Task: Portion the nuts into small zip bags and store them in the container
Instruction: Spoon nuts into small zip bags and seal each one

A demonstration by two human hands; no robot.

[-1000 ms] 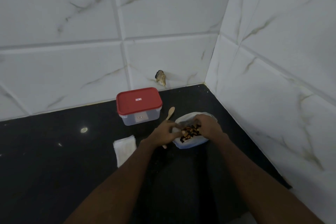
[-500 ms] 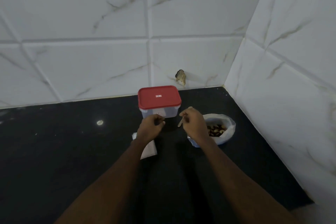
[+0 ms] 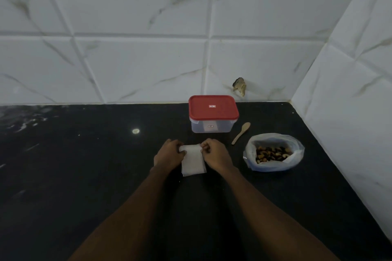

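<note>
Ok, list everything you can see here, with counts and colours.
container: one, clear, red lid on, by the back wall.
wooden spoon: one, tan, between container and nut bag.
nut bag: one, clear, open, right of the spoon, holding brown nuts.
zip bags: small stack, count unclear, whitish, in front of the container.
countertop: one, black, under everything.
wall tiles: white marbled, behind and right.
hands: left hand and right hand each pinch the zip bags' top edge.
</note>
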